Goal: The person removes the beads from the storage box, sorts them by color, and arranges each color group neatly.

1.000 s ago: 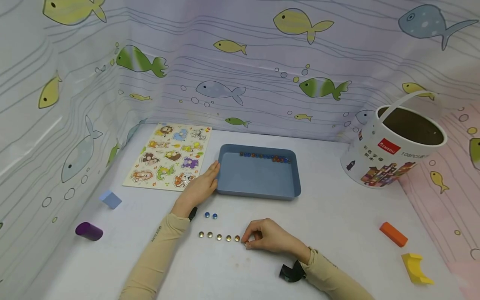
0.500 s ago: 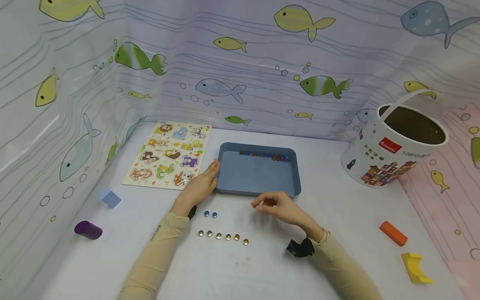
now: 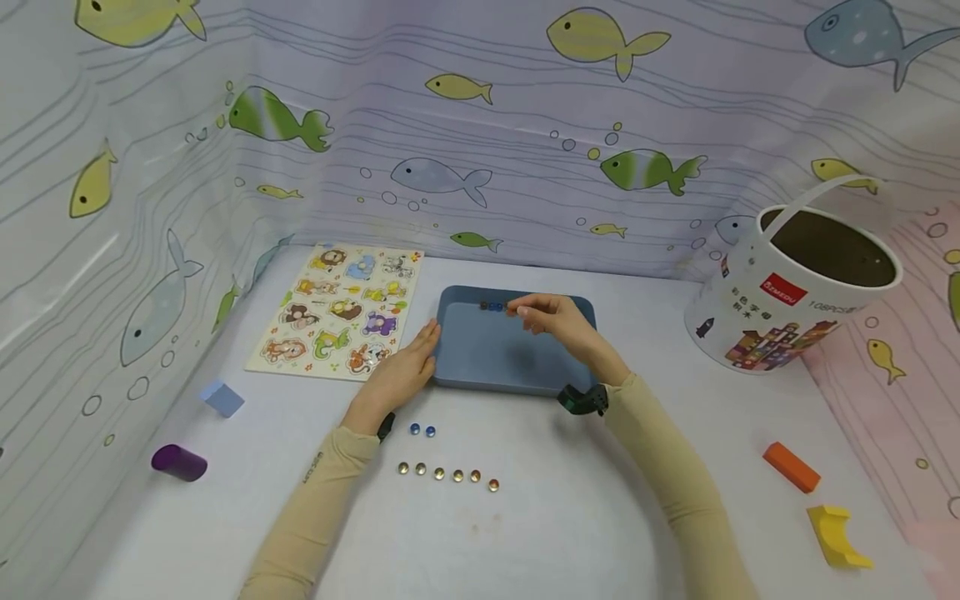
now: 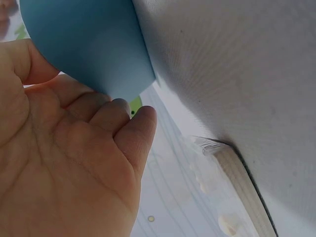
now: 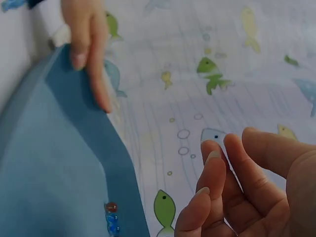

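My left hand (image 3: 400, 371) lies along the left side of a blue-grey tray (image 3: 480, 354), its fingers straight against the wall; the left wrist view shows the palm (image 4: 74, 148) beside it. Over the tray's back part is my right hand (image 3: 558, 323), fingers bent, thumb apart, with nothing seen between them in the right wrist view. Small glass beads (image 3: 491, 306) line the tray's back wall, red-brown and blue ones (image 5: 112, 222); my right hand hides others. In front of the tray, two blue beads (image 3: 422, 430) sit above a row of several amber beads (image 3: 457, 476).
An animal puzzle board (image 3: 337, 312) lies left of the tray. Light blue (image 3: 222, 398) and purple (image 3: 179, 462) blocks stand at the left. On the right are a white bucket (image 3: 765, 312), an orange block (image 3: 792, 467) and a yellow arched block (image 3: 836, 537).
My right hand let go of an amber bead at the row's right end, then moved up and away to the tray's back. My left hand has stayed at the tray's side.
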Motion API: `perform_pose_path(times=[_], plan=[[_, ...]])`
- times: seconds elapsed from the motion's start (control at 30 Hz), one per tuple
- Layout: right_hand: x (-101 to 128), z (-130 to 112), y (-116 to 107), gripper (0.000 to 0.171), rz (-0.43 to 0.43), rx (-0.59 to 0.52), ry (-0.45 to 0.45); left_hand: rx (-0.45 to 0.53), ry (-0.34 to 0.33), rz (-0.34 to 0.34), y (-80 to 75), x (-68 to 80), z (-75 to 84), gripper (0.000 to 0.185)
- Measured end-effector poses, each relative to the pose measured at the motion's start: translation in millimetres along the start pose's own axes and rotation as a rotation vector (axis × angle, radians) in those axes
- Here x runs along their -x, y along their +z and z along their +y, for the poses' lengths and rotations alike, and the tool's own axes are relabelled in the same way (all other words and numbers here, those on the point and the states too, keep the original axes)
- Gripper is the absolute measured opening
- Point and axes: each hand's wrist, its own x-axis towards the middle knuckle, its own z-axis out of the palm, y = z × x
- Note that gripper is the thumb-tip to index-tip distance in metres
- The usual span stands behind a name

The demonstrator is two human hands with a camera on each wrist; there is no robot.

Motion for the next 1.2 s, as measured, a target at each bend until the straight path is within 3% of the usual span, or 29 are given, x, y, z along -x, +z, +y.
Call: perform_pose_path(times=[0.17,0.6,0.93,1.2], plan=[[-31.9,2.4,2.1,0.043,0.005,-0.064,0.045,-0.001,-0.009,-0.007,-0.6,1.9,-1.0,0.056],[-87.1,33.7,27.4,0.033,0.089,0.007,0.173,0.002,-0.013,-0.011,-0.5,3.2,-1.5,0.056],[-101.0,51.9,39.2,0.027,0.223,-0.037,0.205,0.001,-0.010,-0.009,-2.2,0.6,1.5,0.056],[-95.8,58.5,44.5,0.022,0.294,0.163,0.182,0.007,-0.011,-0.006,-0.2,0.0,-1.8,0.056]])
